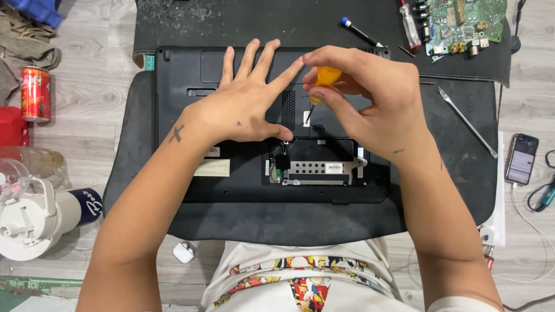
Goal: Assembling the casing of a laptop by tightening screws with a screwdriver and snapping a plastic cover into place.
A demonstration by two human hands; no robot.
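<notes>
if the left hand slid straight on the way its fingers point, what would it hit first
The left hand lies flat on the laptop, fingers pointing up and slightly right. Its index fingertip already meets the right hand, which holds the orange screwdriver. So it would likely press into that hand first; depth is hard to judge.

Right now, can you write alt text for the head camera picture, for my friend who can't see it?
A person's right hand holds an orange-handled screwdriver tip-down on the underside of a black laptop, while the left hand lies flat on it with fingers spread. The laptop sits on a dark mat with one bay open; a red can, a phone and a green circuit board lie around it.
</notes>
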